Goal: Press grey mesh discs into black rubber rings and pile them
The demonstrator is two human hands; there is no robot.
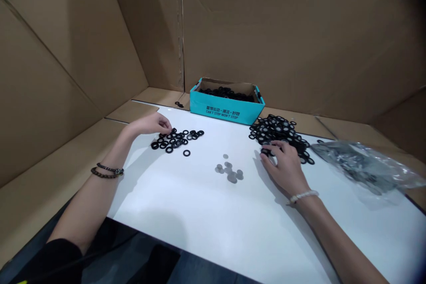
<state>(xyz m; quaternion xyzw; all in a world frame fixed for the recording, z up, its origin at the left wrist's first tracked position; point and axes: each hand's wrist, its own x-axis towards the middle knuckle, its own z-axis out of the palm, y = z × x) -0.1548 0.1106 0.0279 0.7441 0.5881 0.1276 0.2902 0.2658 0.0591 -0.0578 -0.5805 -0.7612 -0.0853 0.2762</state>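
The left hand curls its fingertips onto scattered black rings; whether it grips one, I cannot tell. Grey discs lie mid-table. The right hand pinches a black ring beside the heaped rings.

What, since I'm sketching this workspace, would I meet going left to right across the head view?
Dark bracelets → left hand → lone black ring → grey discs → right hand → clear plastic bag.
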